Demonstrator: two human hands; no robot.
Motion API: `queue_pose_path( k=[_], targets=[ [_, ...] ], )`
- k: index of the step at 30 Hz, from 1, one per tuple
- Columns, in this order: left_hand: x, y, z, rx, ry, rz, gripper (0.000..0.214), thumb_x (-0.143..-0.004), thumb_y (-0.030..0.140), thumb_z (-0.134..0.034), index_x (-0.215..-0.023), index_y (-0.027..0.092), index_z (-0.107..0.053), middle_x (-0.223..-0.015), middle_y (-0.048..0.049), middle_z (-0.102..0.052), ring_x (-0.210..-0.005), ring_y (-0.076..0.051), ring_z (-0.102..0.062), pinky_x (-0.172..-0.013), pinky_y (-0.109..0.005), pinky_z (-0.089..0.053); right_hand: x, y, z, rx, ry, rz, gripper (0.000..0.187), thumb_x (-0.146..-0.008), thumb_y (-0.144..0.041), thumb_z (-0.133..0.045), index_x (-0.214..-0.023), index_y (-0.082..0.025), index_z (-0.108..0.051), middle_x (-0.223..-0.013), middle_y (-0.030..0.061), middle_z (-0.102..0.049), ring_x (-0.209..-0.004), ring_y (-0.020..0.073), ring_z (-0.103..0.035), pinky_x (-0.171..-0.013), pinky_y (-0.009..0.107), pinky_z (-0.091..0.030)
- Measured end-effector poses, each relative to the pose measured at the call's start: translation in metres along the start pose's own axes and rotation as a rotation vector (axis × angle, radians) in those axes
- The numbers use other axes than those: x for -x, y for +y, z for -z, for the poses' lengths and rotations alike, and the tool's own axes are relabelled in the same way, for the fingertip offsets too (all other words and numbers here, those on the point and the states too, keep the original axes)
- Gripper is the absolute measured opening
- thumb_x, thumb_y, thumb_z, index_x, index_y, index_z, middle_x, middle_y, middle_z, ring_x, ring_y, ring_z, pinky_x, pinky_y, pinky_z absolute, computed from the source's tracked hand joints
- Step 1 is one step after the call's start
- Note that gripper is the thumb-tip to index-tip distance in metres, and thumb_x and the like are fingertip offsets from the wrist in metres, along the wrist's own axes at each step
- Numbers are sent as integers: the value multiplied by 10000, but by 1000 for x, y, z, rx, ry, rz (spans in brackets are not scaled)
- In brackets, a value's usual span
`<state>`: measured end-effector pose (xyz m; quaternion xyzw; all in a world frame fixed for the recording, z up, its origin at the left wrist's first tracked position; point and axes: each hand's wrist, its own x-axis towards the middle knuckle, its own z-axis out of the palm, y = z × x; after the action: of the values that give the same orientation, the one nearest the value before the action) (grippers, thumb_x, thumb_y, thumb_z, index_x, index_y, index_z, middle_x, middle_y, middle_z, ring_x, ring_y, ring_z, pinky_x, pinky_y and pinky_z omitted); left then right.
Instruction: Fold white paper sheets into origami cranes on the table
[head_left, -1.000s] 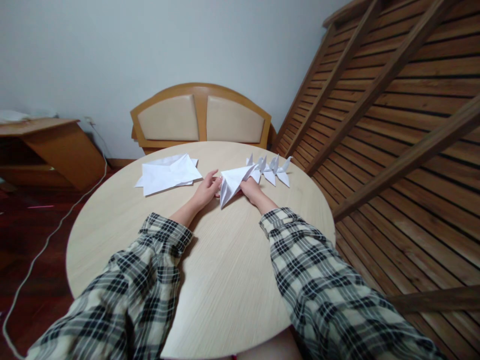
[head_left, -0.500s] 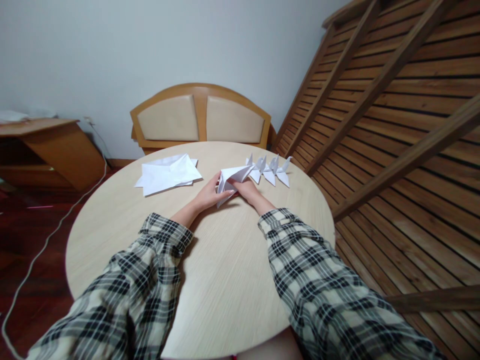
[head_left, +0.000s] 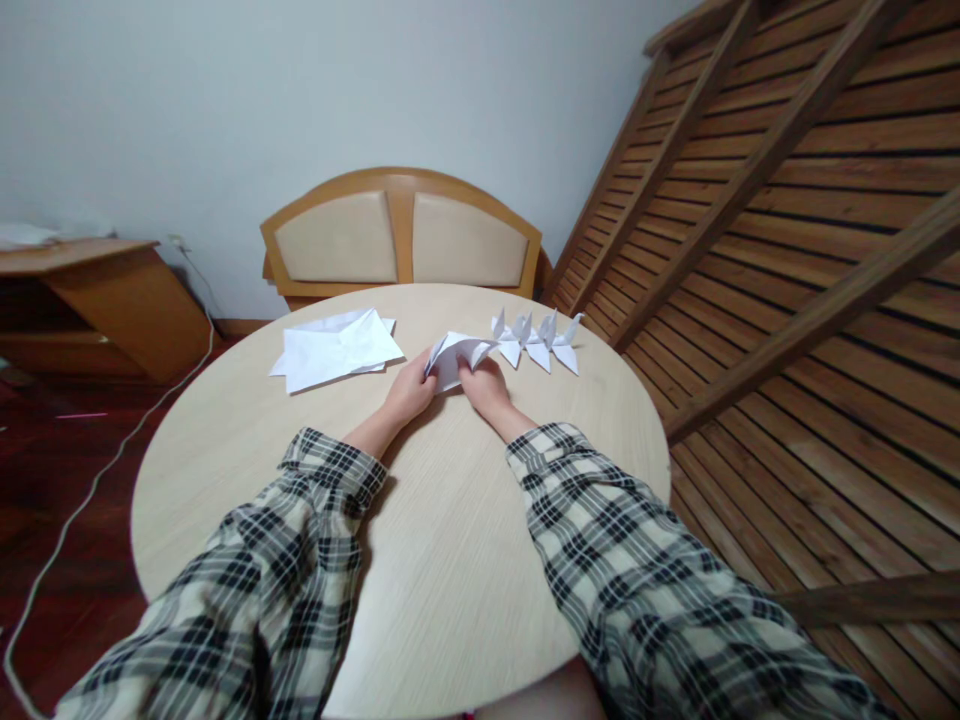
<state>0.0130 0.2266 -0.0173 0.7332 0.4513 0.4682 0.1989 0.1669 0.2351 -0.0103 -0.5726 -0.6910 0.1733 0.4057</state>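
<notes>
moved: paper model (head_left: 456, 358) now folded smaller, hands closer | left hand (head_left: 409, 392) and right hand (head_left: 486, 388) both pinch it near the table (head_left: 450, 560)'s far edge | risk: uneven pressure could skew the crease

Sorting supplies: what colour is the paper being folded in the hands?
White; the folded paper shows best in the head view.

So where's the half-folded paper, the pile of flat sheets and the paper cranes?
half-folded paper (head_left: 459, 356), head view, on its top flap.
pile of flat sheets (head_left: 334, 352), head view, middle of the top sheet.
paper cranes (head_left: 538, 352), head view, wing of a middle crane.
</notes>
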Motion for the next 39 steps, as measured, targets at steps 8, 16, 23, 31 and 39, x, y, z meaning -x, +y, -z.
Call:
queue_pose_path(
  k=[8, 16, 23, 31, 39],
  targets=[
    [-5, -14, 0, 37, 220, 156, 180, -854, 274, -555, -875, 143, -676, -872, -104, -722, -755, -216, -622, -739, -357, -491, 5, 13, 1, -84, 12, 345, 628, -852, -84, -477, -1465, -212, -435, -1430, 86, -556, -1296, 259, -533, -1070, 410, -456],
    [-7, -13, 3, 203, 277, 268, 216, -855, 294, -529, -758, 143, -650, -751, -55, -690, -720, -190, -595, -657, -291, -458, 2, 13, -1, -114, -23, 340, 779, -799, 18, -437, -1494, -333, -401, -1490, 23, -494, -1339, 265, -496, -1084, 474, -451],
    [-7, -11, 2, 506, 329, 319, 147, -742, 263, -584, -774, 140, -658, -795, -58, -707, -697, -175, -602, -669, -288, -473, 1, 13, -3, -133, -30, 316, 609, -882, -51, -443, -1405, -350, -534, -1500, -2, -482, -1313, 286, -511, -1085, 448, -439],
    [-9, -11, 13, 754, 273, 409, 364, -623, 210, -608, -964, 153, -721, -723, -29, -639, -538, -114, -482, -428, -207, -293, -5, 25, -11, -167, -21, 325, 491, -877, -88, -445, -1248, -318, -670, -1399, 19, -569, -1220, 271, -556, -1023, 410, -452],
    [-10, -7, 25, 959, 101, 551, 397, -762, 275, -515, -1101, 125, -657, -862, -104, -691, -727, -218, -633, -614, -324, -534, -18, 35, -8, -344, 21, 295, 391, -815, -126, -472, -1045, -231, -771, -1193, 84, -677, -1148, 236, -590, -1069, 406, -401]
  ],
)
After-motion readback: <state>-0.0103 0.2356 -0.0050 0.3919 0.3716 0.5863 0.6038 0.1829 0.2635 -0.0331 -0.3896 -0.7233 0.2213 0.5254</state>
